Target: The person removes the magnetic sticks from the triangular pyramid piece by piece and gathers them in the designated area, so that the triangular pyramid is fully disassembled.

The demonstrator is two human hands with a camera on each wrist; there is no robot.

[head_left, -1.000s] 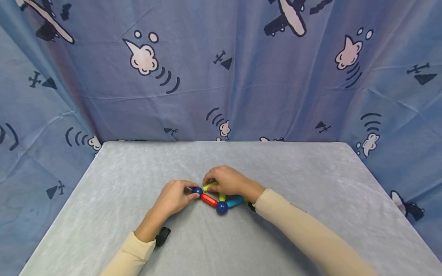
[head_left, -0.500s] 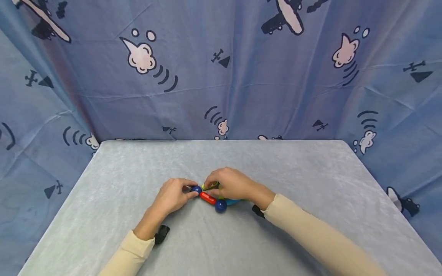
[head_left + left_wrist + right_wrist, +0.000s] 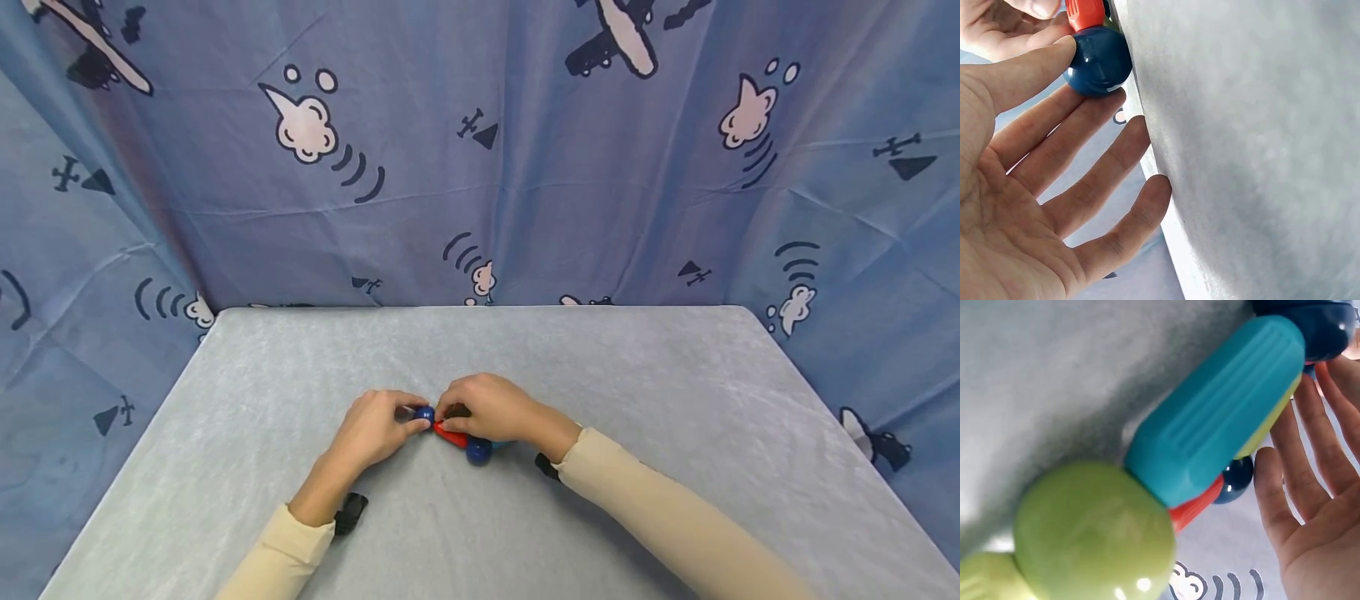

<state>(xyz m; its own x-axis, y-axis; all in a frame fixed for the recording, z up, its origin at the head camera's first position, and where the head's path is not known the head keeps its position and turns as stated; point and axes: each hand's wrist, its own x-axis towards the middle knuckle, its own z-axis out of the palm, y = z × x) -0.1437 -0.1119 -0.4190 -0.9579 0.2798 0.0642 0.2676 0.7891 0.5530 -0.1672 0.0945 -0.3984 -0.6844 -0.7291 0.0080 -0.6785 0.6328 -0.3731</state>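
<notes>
My left hand (image 3: pixel 377 423) pinches a dark blue ball (image 3: pixel 1099 62) between thumb and fingers; its other fingers spread beside the table. A red magnetic rod (image 3: pixel 1085 14) joins this ball. My right hand (image 3: pixel 491 406) holds that red rod near its ball end, thumb over it. At the rod's other end sits a second blue ball (image 3: pixel 478 451). Close up in the right wrist view, a light blue rod (image 3: pixel 1216 406) links a blue ball (image 3: pixel 1310 331) to a green ball (image 3: pixel 1094 531). A yellow-green rod (image 3: pixel 1266 425) shows partly behind it; the head view hides it.
The pieces lie on a table with a pale grey cloth (image 3: pixel 637 375). Behind hangs a blue curtain (image 3: pixel 420 167) with printed planes and clouds. Another yellow-green rod (image 3: pixel 985 575) adjoins the green ball. A black wrist strap (image 3: pixel 351 513) is on the left wrist.
My right hand has shifted from the yellow-green rod onto the red rod, closer to the left hand, and now covers the yellow-green one. The left hand keeps pinching the blue ball.
</notes>
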